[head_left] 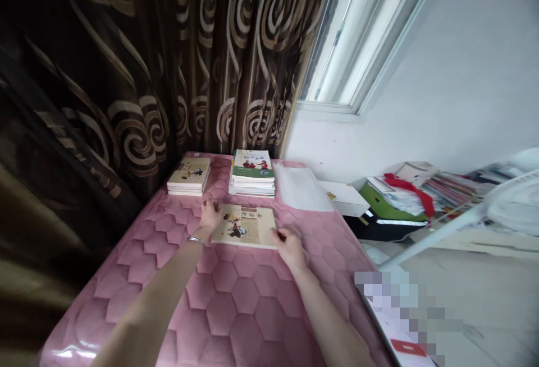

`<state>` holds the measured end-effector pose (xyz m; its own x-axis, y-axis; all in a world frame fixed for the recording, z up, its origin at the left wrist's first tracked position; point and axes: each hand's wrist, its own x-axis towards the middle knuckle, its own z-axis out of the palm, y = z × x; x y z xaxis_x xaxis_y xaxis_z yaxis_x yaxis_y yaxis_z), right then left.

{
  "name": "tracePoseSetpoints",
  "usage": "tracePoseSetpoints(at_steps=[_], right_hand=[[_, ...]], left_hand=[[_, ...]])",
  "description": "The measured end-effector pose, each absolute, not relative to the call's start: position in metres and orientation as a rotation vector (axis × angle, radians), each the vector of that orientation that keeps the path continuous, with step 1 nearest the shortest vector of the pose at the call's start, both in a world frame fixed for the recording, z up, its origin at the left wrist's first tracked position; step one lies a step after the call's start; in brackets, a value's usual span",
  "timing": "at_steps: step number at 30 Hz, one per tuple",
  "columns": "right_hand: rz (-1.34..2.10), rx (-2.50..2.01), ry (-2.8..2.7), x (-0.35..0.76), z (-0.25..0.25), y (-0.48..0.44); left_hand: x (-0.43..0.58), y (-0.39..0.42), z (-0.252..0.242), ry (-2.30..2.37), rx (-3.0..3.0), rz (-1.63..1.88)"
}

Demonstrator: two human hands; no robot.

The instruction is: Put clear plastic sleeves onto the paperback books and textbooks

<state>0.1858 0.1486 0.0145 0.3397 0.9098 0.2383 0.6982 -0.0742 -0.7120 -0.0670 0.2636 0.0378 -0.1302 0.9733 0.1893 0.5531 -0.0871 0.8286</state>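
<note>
A cream book with a small painted figure on its cover lies on the pink surface in front of me. My left hand, with a silver bangle at its wrist, holds the book's left edge near the far corner. At the right edge, my right hand grips the near corner between thumb and fingers. Beyond my left hand stands a stack of similar cream books. Behind the held book is a taller stack of booklets, topped by a green and white cover with red figures.
Clear plastic sheets lie on the quilted pink surface, right of the booklets. A white box and a green bag with papers sit beyond its right edge. Patterned curtains hang behind; a white fan stands at right.
</note>
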Motion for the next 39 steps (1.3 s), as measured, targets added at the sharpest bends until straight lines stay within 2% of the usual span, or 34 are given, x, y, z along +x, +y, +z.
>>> tracePoseSetpoints(at_steps=[11, 19, 31, 39], right_hand=[[0.279, -1.844, -1.443, 0.187, 0.007, 0.148], [0.323, -1.863, -1.451, 0.186, 0.009, 0.146], [0.402, -1.857, -1.432, 0.19, 0.013, 0.143], [0.559, -1.62, -1.149, 0.206, -0.002, 0.152]], left_hand=[[-0.113, 0.194, 0.037, 1.354, 1.741, 1.023], [-0.114, 0.187, 0.038, 1.209, 1.869, 0.952], [-0.113, 0.18, 0.025, 1.318, 1.769, 1.065], [-0.116, 0.182, 0.021, 1.323, 1.782, 1.082]])
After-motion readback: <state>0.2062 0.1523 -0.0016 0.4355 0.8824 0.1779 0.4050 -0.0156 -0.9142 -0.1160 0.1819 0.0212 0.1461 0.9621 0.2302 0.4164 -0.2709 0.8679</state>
